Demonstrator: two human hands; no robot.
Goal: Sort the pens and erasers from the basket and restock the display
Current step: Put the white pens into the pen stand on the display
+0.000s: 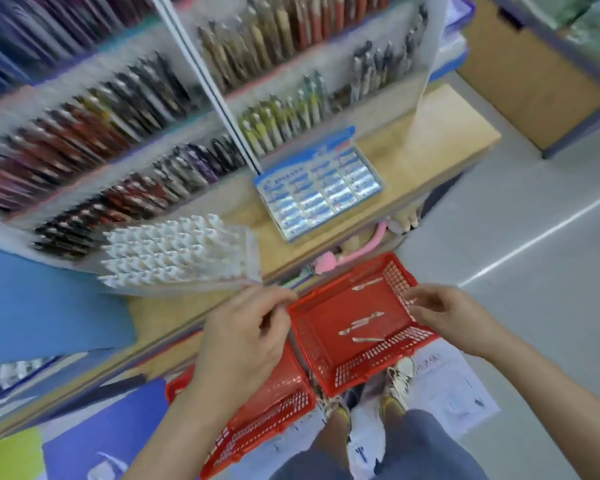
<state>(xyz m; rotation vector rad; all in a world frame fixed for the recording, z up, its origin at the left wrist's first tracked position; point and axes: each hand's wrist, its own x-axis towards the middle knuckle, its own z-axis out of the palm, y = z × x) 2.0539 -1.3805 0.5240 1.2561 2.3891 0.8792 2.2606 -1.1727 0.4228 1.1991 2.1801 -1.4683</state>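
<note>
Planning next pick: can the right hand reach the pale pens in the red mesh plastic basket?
Likely yes: right hand is beside the red mesh plastic basket's right wall, top open, nothing over the pale pens.

red basket [378, 362], pale pens [361, 322] lying inside

Red, grid-walled basket [368, 370] at 6 o'clock holds pale silvery pens [361, 322]; second basket [274, 410] at 7, red too. Eraser box [317, 188] blue-and-white; bench [440, 133] tan; floor [534, 237] grey, white-striped.
</note>
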